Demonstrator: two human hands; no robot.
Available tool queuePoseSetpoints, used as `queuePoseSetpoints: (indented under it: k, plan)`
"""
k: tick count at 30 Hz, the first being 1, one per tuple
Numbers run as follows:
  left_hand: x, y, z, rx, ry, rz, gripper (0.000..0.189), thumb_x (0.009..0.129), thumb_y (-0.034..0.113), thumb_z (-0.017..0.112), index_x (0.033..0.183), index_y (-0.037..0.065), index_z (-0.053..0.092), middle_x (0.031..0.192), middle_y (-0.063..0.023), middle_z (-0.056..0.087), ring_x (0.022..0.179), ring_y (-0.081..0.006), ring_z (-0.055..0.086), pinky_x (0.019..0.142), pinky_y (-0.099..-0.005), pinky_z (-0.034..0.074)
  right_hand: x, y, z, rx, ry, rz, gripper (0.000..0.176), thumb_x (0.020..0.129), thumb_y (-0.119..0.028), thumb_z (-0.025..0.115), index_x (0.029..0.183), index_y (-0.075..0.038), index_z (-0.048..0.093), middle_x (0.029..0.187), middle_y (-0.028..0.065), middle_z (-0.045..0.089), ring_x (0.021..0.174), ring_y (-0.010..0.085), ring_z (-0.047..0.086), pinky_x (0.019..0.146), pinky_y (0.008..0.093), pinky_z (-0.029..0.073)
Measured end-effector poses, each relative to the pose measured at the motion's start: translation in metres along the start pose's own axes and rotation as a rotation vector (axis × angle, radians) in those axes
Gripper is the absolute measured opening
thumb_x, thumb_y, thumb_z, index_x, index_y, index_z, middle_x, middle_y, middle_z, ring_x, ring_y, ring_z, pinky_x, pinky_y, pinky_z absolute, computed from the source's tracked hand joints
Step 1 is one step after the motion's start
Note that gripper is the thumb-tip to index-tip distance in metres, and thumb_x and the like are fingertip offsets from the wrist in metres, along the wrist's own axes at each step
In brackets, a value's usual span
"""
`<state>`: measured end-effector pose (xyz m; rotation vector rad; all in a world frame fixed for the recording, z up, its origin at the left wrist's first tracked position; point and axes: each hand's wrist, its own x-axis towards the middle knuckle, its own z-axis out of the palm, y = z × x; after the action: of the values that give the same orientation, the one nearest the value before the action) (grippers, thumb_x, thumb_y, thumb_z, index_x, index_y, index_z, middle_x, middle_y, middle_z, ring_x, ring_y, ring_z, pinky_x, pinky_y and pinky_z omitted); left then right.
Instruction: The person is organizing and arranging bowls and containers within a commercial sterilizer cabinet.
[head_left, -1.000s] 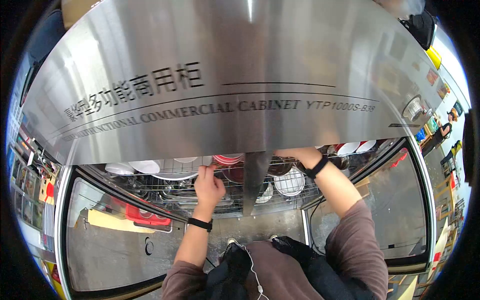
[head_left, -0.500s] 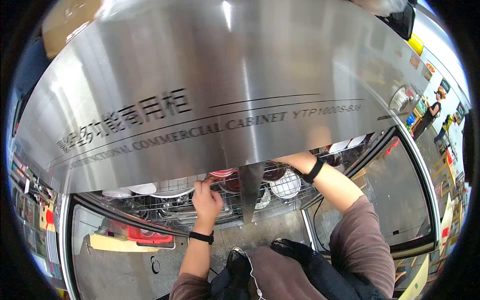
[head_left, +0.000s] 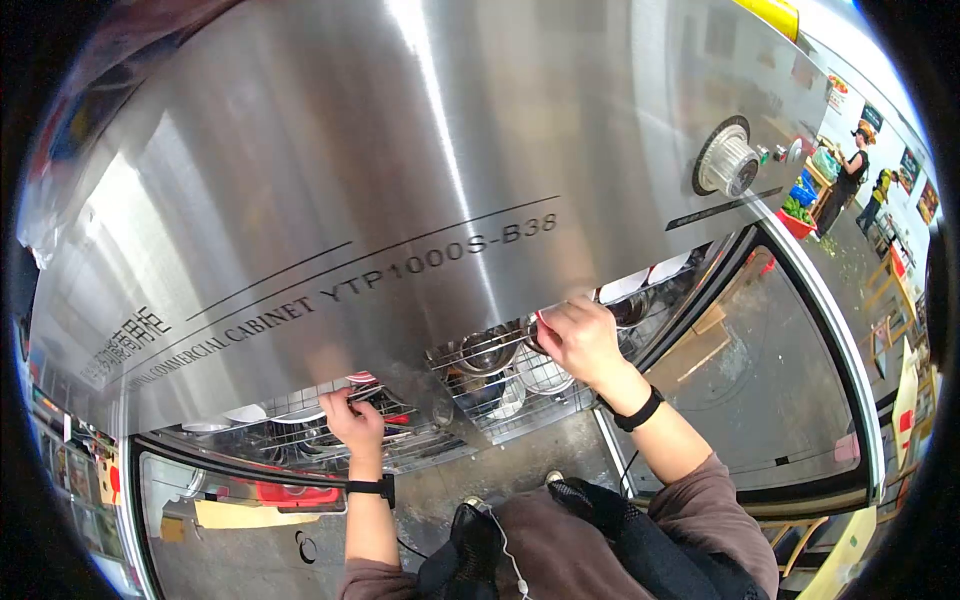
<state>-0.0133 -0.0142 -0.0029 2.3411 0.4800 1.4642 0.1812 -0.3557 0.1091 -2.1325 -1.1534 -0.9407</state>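
While left hand clenches left rack rim, right hand clenches right rack rim — likely sliding-racks step; next needs level, even pull — bowls loose.

Both hands are gripping wire racks inside the steel cabinet: left hand low, right hand higher.

A commercial kitchen or canteen: a large stainless-steel cabinet lettered "COMMERCIAL CABINET"; wire racks inside stacked with bowls and plates; people stand at distant stalls.
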Motion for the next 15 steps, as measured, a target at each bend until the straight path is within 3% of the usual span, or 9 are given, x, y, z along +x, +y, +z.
queuePoseSetpoints:
  k: [4, 5, 7, 15]
  plan:
    - [0.001, 0.011, 0.002, 0.016, 0.022, -0.097, 0.026, 0.076, -0.008, 0.049, 0.099, 0.0, 0.058, 0.094, -0.0196, 0.051, 0.08, -0.0409, 0.053, 0.066, -0.0469, 0.043, -0.009, 0.028, 0.003, 0.008, -0.071, 0.038, 0.015, 0.078, -0.013, 0.076, 0.071, -0.007, 0.064, 0.072, 0.0079, 0.065, 0.076, 0.028, 0.063, 0.064, 0.0424, 0.054]
    - [0.0, 0.006, 0.003, 0.046, 0.051, 0.002, 0.025, 0.076, -0.008, 0.05, 0.098, 0.0, 0.057, 0.095, -0.0198, 0.051, 0.08, -0.0409, 0.053, 0.066, -0.0469, 0.044, -0.009, 0.034, 0.005, 0.024, -0.086, 0.041, 0.014, 0.078, -0.013, 0.076, 0.071, -0.007, 0.065, 0.072, 0.0085, 0.066, 0.075, 0.0285, 0.063, 0.064, 0.043, 0.054]
    - [-0.001, 0.008, 0.003, 0.073, 0.036, -0.038, 0.027, 0.075, -0.008, 0.05, 0.099, 0.001, 0.058, 0.097, -0.0207, 0.051, 0.084, -0.0431, 0.057, 0.068, -0.0494, 0.046, -0.008, 0.042, 0.01, 0.058, -0.108, 0.053, 0.014, 0.078, -0.014, 0.074, 0.071, -0.006, 0.066, 0.07, 0.0111, 0.068, 0.074, 0.0307, 0.065, 0.064, 0.0448, 0.055]
    - [0.003, 0.021, -0.001, 0.096, 0.028, -0.11, 0.025, 0.076, -0.006, 0.052, 0.099, 0.003, 0.056, 0.097, -0.0204, 0.052, 0.082, -0.0449, 0.056, 0.068, -0.0499, 0.046, 0.0, 0.049, 0.036, 0.039, -0.264, 0.164, 0.017, 0.084, -0.024, 0.073, 0.081, -0.007, 0.076, 0.07, 0.0136, 0.069, 0.075, 0.0368, 0.07, 0.069, 0.0498, 0.056]
